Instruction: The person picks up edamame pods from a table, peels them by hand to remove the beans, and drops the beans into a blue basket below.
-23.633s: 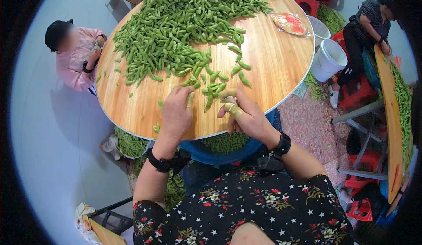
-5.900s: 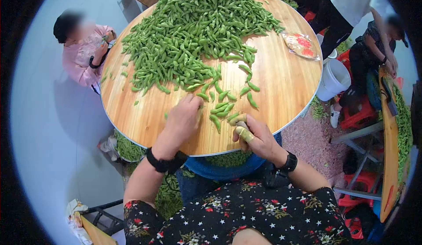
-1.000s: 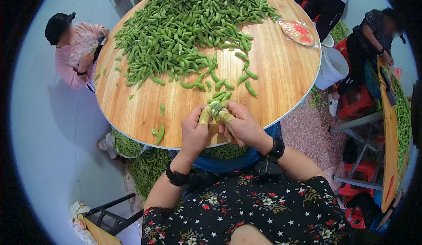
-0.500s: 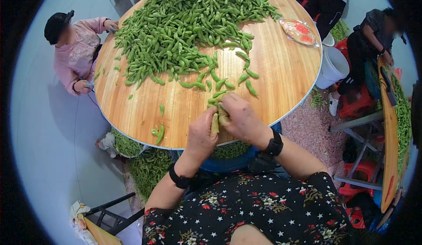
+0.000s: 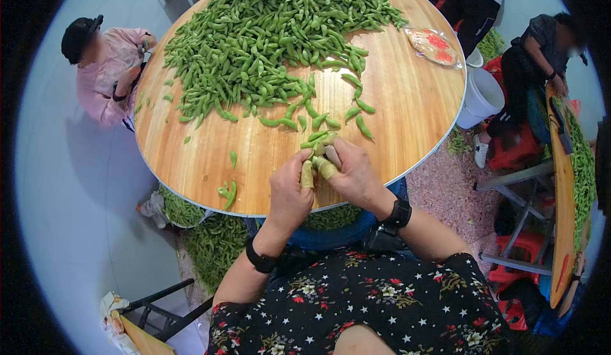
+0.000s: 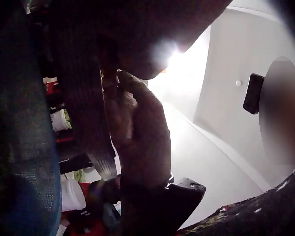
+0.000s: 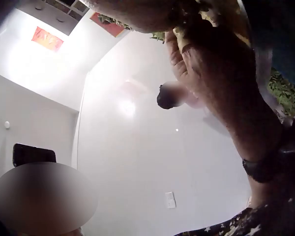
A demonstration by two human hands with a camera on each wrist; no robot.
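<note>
In the head view, a large heap of green edamame pods point(image 5: 254, 56) covers the far half of the round wooden table point(image 5: 407, 119). My two hands meet close over its near edge. The left hand point(image 5: 289, 184) pinches a pod, mostly hidden by the fingers, between thumb and forefinger. My right hand point(image 5: 356, 171) grips a small grey tool point(image 5: 331, 155), its thumb and forefinger wrapped in yellowish covers and right at the left fingertips. A few loose pods point(image 5: 313, 140) lie just beyond the hands. Both wrist views are dark and show the hands touching.
Stray pods point(image 5: 228, 192) lie at the table's near left. A packet with red print point(image 5: 433, 46) sits at the right. Below the near edge is a blue tub point(image 5: 331, 234) of pods. A person in pink point(image 5: 108, 75) sits at left; white buckets point(image 5: 482, 97) stand at right.
Both hands have come together at the front edge since several seconds ago. In the last half second the right fingers shifted slightly, showing the grey tool again. The person in pink drew their arms in.
</note>
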